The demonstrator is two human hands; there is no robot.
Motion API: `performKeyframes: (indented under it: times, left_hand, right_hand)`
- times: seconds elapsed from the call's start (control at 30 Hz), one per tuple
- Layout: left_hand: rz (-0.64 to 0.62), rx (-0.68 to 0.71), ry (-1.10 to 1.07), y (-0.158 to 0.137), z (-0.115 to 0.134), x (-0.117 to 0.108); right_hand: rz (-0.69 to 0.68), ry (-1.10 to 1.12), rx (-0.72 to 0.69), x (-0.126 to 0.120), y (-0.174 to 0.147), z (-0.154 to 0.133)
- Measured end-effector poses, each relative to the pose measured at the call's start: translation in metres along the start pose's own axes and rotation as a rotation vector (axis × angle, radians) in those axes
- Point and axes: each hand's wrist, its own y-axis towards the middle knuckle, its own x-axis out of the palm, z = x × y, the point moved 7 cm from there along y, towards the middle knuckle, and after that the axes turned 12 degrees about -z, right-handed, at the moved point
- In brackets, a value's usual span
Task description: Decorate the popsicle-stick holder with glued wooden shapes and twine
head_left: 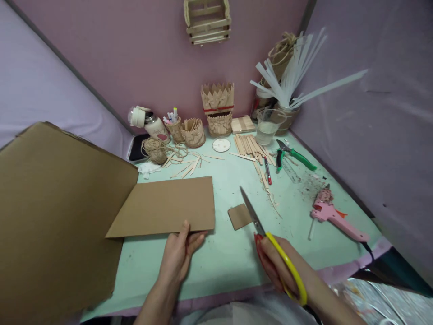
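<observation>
A large folded sheet of brown cardboard [169, 203] spreads over the left side of the table, one panel standing up at the far left. My left hand [179, 253] grips the near edge of its flat panel, thumb on top and fingers underneath. In my right hand [277, 262] is a pair of scissors [252, 210] with yellow handles, blades together and pointing away from me. Beside the blades lies a small cardboard square [238, 216], separate from the big sheet. My right fingers are wrapped around the scissor handles.
At right lie a pink glue gun [333, 216], green-handled pliers [294, 155] and a red cutter knife [267, 170]. Wooden sticks [250, 146], a plastic cup [269, 128] of clear liquid and a jar of white strips [287, 90] stand behind. Twine [155, 150] sits back left.
</observation>
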Motion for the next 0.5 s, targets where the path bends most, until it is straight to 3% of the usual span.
performKeyframes:
  times: [0.1, 0.2, 0.27, 0.3, 0.4, 0.43, 0.5]
  left_hand:
    - [-0.246, -0.347, 0.023, -0.023, -0.023, 0.006]
    - [-0.462, -0.468, 0.234, -0.049, -0.035, 0.025]
    - [-0.623, -0.357, 0.569, -0.052, -0.031, 0.05]
    - [-0.631, -0.213, 0.775, -0.046, -0.023, 0.063]
    - [-0.452, 0.313, 1.244, -0.019, 0.011, 0.104]
    - [-0.418, 0.418, 1.339, -0.01, 0.015, 0.117]
    - [-0.401, 0.474, 1.488, 0.009, 0.011, 0.134]
  right_hand:
    - [0.047, 0.056, -0.047, -0.02, 0.0, 0.003]
    - [0.036, 0.107, -0.075, -0.027, 0.001, 0.008]
    - [0.025, 0.129, -0.099, -0.028, 0.001, 0.01]
    - [0.025, 0.141, -0.116, -0.028, 0.002, 0.011]
    - [0.062, 0.187, -0.184, -0.028, 0.002, 0.012]
    - [0.079, 0.202, -0.209, -0.029, 0.002, 0.013]
    - [0.105, 0.238, -0.269, -0.03, 0.002, 0.014]
